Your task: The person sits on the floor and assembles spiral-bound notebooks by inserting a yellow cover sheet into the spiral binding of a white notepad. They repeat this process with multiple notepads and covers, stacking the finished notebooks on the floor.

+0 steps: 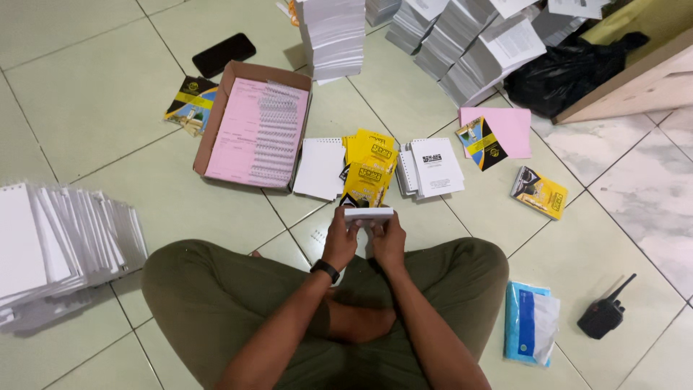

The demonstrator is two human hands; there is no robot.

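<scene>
I see two hands close together over crossed legs in green trousers, and both of them hold one small stack of white paper (369, 214). The left hand (339, 242) wears a black watch (325, 270) on its wrist, and its fingers are closed on the left end of the stack. The right hand (390, 242) is closed on the right end. The stack sits flat between them, just above the knees. On the tile floor (94, 94) right past the stack lies a pile of yellow covers (369, 170). To the left of the yellow pile lie white punched sheets (320, 167), and to the right lies another small pile of white printed sheets (432, 167). Farther left is a brown cardboard box (254, 124) with pink paper and white spiral bindings in it. A black phone (224, 54) lies near the top of the box. A big fanned row of white pads (61, 242) lies far to the left. Tall stacks of white paper (332, 36) stand at the top. On the right I see a pink sheet (509, 130), a yellow booklet (539, 192), a black bag (567, 72), a blue pack of tissues (529, 323) and a black walkie-talkie (605, 310).
</scene>
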